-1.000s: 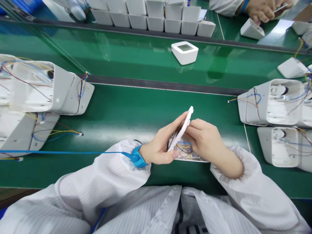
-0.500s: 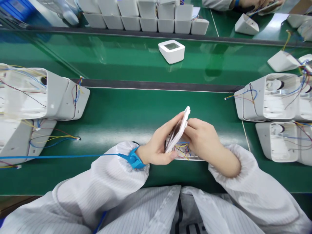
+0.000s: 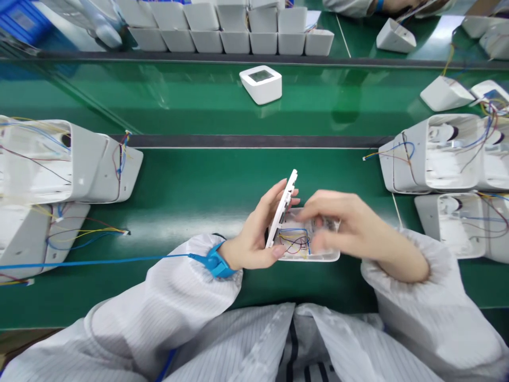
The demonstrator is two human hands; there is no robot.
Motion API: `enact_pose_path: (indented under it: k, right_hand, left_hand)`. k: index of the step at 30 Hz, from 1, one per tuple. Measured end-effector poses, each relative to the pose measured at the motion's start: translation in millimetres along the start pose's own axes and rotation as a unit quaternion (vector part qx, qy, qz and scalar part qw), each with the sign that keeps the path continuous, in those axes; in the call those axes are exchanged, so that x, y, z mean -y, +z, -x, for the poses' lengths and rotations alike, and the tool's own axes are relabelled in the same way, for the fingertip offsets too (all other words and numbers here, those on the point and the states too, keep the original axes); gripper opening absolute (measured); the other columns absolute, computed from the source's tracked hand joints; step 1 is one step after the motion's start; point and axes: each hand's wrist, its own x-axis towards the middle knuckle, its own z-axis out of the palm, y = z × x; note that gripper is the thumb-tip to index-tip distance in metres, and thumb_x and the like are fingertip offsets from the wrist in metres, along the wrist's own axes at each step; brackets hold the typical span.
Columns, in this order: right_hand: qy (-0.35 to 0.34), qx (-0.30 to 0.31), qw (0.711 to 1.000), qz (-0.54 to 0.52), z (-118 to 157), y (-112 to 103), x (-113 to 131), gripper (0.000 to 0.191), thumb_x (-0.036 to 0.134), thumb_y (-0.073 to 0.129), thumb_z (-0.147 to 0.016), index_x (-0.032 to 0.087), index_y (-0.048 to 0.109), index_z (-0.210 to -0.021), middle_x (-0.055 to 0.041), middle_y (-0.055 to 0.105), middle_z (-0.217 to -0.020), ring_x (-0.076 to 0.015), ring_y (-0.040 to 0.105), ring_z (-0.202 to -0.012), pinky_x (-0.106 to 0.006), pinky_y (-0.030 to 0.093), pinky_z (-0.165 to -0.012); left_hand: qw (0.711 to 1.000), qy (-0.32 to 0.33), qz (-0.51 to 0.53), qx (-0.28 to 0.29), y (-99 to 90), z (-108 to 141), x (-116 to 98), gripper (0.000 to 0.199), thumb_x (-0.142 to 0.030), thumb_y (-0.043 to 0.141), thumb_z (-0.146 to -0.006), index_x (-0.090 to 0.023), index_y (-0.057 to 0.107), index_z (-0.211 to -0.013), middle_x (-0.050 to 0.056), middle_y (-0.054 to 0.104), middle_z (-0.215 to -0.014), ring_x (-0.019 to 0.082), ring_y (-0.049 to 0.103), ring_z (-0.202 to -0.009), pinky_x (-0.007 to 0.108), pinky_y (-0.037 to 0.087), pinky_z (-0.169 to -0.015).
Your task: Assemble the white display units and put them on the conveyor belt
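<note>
My left hand (image 3: 254, 231) is closed on a white plastic cover (image 3: 282, 208), tilted nearly on edge, its fingers behind it and its thumb at the lower end. Just right of the cover lies an open white housing (image 3: 326, 258) on the green bench, with thin coloured wires (image 3: 295, 241) inside. My right hand (image 3: 338, 220) hovers over the housing, thumb and fingers apart and somewhat blurred. Nothing shows between them. A blue wrist strap (image 3: 218, 261) circles my left wrist, its cord running off to the left.
White housings with loose wires stand at the left (image 3: 107, 170) and right (image 3: 405, 159). A small white unit with a grey screen (image 3: 260, 85) sits on the raised ledge. Beyond it are rows of white cases (image 3: 238, 42) and a co-worker's hand (image 3: 392, 6).
My right hand has drawn away from the cover to the right, and its fingers have spread. The cover has shifted slightly left, so more of the wired housing shows.
</note>
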Motion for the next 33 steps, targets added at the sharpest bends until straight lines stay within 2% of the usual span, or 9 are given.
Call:
enact_pose_path:
  k: [2, 6, 12, 16, 20, 23, 25, 27, 33]
  right_hand:
    - [-0.022, 0.043, 0.999, -0.025, 1, 4, 10, 0.036, 0.046, 0.076, -0.079, 0.022, 0.071, -0.105, -0.0048, 0.065, -0.098, -0.018, 0.062, -0.085, -0.029, 0.051, -0.071]
    - [0.003, -0.003, 1.0, -0.007, 4, 7, 12, 0.014, 0.026, 0.061, -0.092, 0.021, 0.072, -0.1, -0.0052, 0.061, -0.098, -0.015, 0.061, -0.083, -0.028, 0.051, -0.071]
    - [-0.013, 0.015, 1.0, -0.022, 5, -1, 1, 0.018, 0.018, 0.058, -0.094, 0.024, 0.074, -0.097, -0.0024, 0.066, -0.096, -0.0132, 0.064, -0.084, -0.025, 0.051, -0.069]
    - [-0.029, 0.037, 0.997, 0.063, 2, 5, -5, 0.018, 0.015, 0.058, -0.093, 0.024, 0.074, -0.097, -0.0008, 0.072, -0.091, -0.0143, 0.066, -0.079, -0.026, 0.048, -0.068]
    - [-0.02, 0.051, 0.976, 0.209, -2, 11, -9, 0.014, 0.018, 0.061, -0.092, 0.02, 0.075, -0.09, -0.0021, 0.071, -0.079, -0.0174, 0.061, -0.072, -0.03, 0.043, -0.063]
    - [-0.04, 0.038, 0.956, 0.288, -3, 14, -11, 0.017, 0.02, 0.058, -0.093, 0.02, 0.074, -0.087, -0.0059, 0.07, -0.092, -0.0209, 0.055, -0.083, -0.033, 0.042, -0.068]
    - [-0.045, 0.018, 0.949, 0.311, -3, 15, -11, 0.02, 0.021, 0.057, -0.094, 0.021, 0.074, -0.084, -0.0076, 0.067, -0.108, -0.0226, 0.052, -0.091, -0.036, 0.041, -0.073]
    - [-0.028, 0.007, 0.946, 0.322, -2, 17, -12, 0.02, 0.02, 0.058, -0.093, 0.021, 0.073, -0.081, -0.0083, 0.065, -0.114, -0.0237, 0.05, -0.095, -0.037, 0.041, -0.074]
    - [0.034, 0.03, 0.94, 0.338, -1, 24, -12, 0.012, 0.015, 0.063, -0.086, 0.02, 0.072, -0.08, -0.0085, 0.069, -0.1, -0.0265, 0.054, -0.096, -0.036, 0.043, -0.071]
  left_hand:
    - [1.0, 0.001, -0.003, 0.001, 0.0, -1, -1, 0.08, -0.052, 0.066, -0.081, -0.022, 0.032, -0.147, 0.018, 0.033, -0.153, 0.038, 0.042, -0.136, 0.056, 0.035, -0.114]
    - [1.0, -0.012, -0.012, 0.007, -0.1, -1, -3, 0.079, -0.053, 0.064, -0.082, -0.022, 0.031, -0.147, 0.018, 0.032, -0.154, 0.039, 0.04, -0.138, 0.057, 0.036, -0.114]
    - [0.999, 0.019, -0.041, 0.007, -0.4, -1, -2, 0.08, -0.048, 0.065, -0.083, -0.025, 0.028, -0.149, 0.016, 0.035, -0.153, 0.037, 0.043, -0.137, 0.056, 0.036, -0.114]
    - [0.998, 0.026, -0.059, 0.005, 0.1, -1, -2, 0.08, -0.049, 0.063, -0.084, -0.025, 0.026, -0.15, 0.016, 0.035, -0.153, 0.036, 0.043, -0.136, 0.055, 0.037, -0.114]
    - [0.996, 0.017, -0.084, 0.013, 0.5, 0, -2, 0.085, -0.05, 0.064, -0.082, -0.025, 0.022, -0.151, 0.016, 0.034, -0.153, 0.037, 0.039, -0.139, 0.056, 0.035, -0.114]
    - [0.995, 0.026, -0.1, 0.011, 1.0, 1, -2, 0.087, -0.046, 0.066, -0.08, -0.024, 0.021, -0.151, 0.016, 0.036, -0.15, 0.036, 0.041, -0.137, 0.055, 0.037, -0.113]
    - [0.992, 0.038, -0.121, 0.005, 1.9, 0, -1, 0.089, -0.042, 0.068, -0.077, -0.023, 0.021, -0.151, 0.016, 0.037, -0.148, 0.035, 0.043, -0.135, 0.054, 0.038, -0.113]
    - [0.988, 0.044, -0.15, -0.002, 3.2, 0, 0, 0.093, -0.039, 0.071, -0.074, -0.022, 0.021, -0.151, 0.016, 0.038, -0.147, 0.035, 0.044, -0.134, 0.053, 0.038, -0.112]
    - [0.957, 0.076, -0.279, 0.015, 6.5, -4, -5, 0.1, -0.037, 0.073, -0.07, -0.023, 0.017, -0.152, 0.017, 0.042, -0.141, 0.034, 0.048, -0.129, 0.052, 0.042, -0.108]
